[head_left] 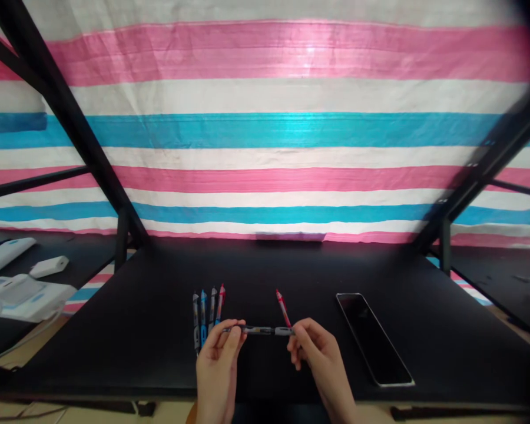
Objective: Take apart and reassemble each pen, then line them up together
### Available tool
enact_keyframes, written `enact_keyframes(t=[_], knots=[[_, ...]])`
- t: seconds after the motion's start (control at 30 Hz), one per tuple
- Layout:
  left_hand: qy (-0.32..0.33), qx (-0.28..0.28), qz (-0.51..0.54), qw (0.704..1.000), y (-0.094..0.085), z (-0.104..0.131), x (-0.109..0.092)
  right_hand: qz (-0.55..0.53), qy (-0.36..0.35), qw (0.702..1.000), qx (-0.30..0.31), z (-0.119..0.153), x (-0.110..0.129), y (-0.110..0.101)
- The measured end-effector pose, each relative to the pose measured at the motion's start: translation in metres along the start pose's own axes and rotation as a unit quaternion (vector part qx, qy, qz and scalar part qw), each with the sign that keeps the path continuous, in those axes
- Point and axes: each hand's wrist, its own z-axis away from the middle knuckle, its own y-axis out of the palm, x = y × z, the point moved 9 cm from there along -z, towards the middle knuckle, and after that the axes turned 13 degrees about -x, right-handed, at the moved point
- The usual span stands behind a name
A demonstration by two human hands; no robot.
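Black table (159, 330) — grey pen (260, 330) pinched at its ends between left hand (217, 359) and right hand (315, 353).

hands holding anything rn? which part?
Yes: a pen held level between both hands. Left hand pinches its left end, right hand its right end. Four pens and a red pen lie untouched.

No text, label or number can be read anywhere. The printing on the pens (207, 312) is too small to make out.
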Motion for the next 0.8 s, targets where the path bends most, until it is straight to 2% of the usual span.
enact_keyframes(t=[0.17,0.4,0.6,0.8], knots=[[0.013,-0.029,0.019,0.999,-0.007,-0.005,-0.004,-0.001,-0.04,0.999,-0.031,-0.001,0.004,-0.015],[0.02,-0.053,0.036,0.998,-0.016,-0.017,-0.01,-0.037,-0.043,0.996,-0.075,-0.005,-0.003,-0.044],[0.023,-0.058,0.026,0.998,-0.019,-0.02,-0.01,-0.032,-0.038,0.994,-0.093,-0.004,0.002,-0.052],[-0.014,-0.068,0.02,0.997,-0.016,-0.017,-0.003,-0.027,-0.038,0.994,-0.097,-0.002,0.001,-0.057]])
